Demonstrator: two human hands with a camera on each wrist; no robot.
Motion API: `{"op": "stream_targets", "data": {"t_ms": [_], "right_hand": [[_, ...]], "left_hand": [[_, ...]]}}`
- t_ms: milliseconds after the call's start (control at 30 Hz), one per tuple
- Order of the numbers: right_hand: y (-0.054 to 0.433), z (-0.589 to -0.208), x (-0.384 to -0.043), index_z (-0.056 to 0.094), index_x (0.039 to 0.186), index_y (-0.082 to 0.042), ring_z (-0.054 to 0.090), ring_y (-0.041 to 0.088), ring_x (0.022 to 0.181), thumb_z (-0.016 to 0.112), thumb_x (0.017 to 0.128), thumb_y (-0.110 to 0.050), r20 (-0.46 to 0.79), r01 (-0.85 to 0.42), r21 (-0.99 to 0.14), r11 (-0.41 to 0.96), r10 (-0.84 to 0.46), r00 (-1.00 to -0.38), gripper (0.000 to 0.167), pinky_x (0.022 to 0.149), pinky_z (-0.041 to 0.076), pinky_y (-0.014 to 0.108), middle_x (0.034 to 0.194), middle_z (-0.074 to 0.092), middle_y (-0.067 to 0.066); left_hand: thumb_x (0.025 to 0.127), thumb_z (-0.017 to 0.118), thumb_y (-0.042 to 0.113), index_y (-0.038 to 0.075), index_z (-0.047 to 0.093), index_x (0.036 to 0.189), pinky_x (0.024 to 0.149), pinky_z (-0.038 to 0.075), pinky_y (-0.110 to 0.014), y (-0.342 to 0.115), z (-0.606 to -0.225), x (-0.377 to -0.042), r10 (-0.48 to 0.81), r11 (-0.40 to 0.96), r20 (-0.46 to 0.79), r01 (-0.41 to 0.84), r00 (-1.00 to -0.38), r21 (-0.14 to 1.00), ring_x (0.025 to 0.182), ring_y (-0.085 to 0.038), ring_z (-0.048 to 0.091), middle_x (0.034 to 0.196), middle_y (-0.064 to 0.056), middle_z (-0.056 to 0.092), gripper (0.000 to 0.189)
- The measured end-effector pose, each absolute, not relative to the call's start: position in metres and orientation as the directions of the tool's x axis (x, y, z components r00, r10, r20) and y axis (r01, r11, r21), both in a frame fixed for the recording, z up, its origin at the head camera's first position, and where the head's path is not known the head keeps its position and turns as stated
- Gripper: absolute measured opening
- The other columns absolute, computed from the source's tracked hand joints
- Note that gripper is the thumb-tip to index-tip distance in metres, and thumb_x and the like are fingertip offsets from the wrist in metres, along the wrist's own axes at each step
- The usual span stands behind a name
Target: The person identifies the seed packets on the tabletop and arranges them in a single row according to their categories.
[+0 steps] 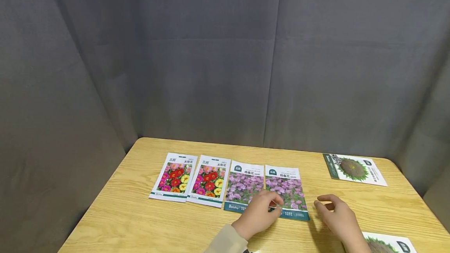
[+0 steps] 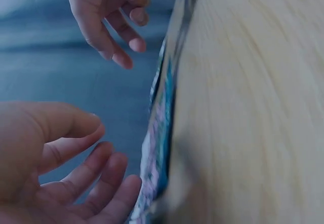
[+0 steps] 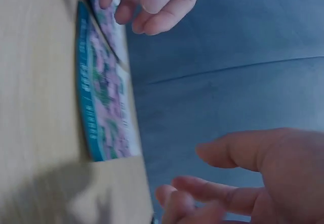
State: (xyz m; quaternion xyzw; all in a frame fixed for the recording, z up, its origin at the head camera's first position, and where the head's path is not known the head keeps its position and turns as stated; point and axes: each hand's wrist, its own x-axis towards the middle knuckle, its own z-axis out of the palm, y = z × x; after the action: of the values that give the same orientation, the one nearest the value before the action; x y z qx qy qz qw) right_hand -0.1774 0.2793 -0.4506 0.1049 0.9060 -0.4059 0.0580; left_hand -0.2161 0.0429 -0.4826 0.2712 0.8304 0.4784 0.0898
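My left hand hovers above the lower edges of two seed packets with pink-purple flowers, its fingers loosely bent and nothing between them. The left one of these packets and the right one lie flat, side by side. To the right of them my right hand is held over bare wood, thumb and fingers apart and holding nothing. In the right wrist view, a purple-flower packet lies beyond this hand, apart from it.
Two packets with red and yellow flowers, one and another, continue the row leftward. A sunflower-head packet lies sideways at the back right; a similar packet is partly cut off at the bottom. Grey curtains surround the wooden table.
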Motion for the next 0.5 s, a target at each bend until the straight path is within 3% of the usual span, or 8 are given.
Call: {"op": "stream_targets", "data": {"t_ms": [100, 333, 500], "right_hand": [[0.286, -0.443, -0.173, 0.049, 0.137, 0.012, 0.068, 0.024, 0.073, 0.054, 0.105, -0.029, -0.198, 0.256, -0.736, 0.627, 0.162, -0.967, 0.052, 0.063, 0.058, 0.038, 0.113, 0.062, 0.032], [0.309, -0.432, -0.157, 0.042, 0.145, 0.008, 0.066, 0.043, 0.105, 0.048, 0.106, -0.046, -0.237, 0.316, -0.758, 0.570, 0.211, -0.948, 0.067, 0.078, 0.061, 0.040, 0.128, 0.055, 0.034], [0.337, -0.435, -0.142, 0.034, 0.147, 0.012, 0.066, 0.043, 0.100, 0.048, 0.105, -0.046, -0.304, 0.409, -0.749, 0.522, 0.278, -0.911, 0.072, 0.077, 0.061, 0.040, 0.134, 0.045, 0.042]], "left_hand": [[0.098, 0.065, 0.012, 0.013, 0.067, 0.116, 0.086, 0.051, -0.019, 0.049, -0.477, -0.212, 0.548, 0.405, 0.104, 0.372, -0.830, 0.835, 0.097, -0.001, 0.056, 0.113, 0.010, 0.060, 0.018], [0.101, 0.063, 0.018, 0.019, 0.052, 0.139, 0.084, 0.050, -0.016, 0.073, -0.462, -0.207, 0.640, 0.442, 0.096, 0.468, -0.763, 0.765, 0.105, -0.002, 0.055, 0.125, 0.006, 0.054, 0.040], [0.103, 0.060, 0.020, 0.021, 0.046, 0.144, 0.080, 0.049, -0.015, 0.094, -0.459, -0.202, 0.693, 0.452, 0.103, 0.542, -0.713, 0.709, 0.105, 0.000, 0.054, 0.134, 0.002, 0.049, 0.043]]}}
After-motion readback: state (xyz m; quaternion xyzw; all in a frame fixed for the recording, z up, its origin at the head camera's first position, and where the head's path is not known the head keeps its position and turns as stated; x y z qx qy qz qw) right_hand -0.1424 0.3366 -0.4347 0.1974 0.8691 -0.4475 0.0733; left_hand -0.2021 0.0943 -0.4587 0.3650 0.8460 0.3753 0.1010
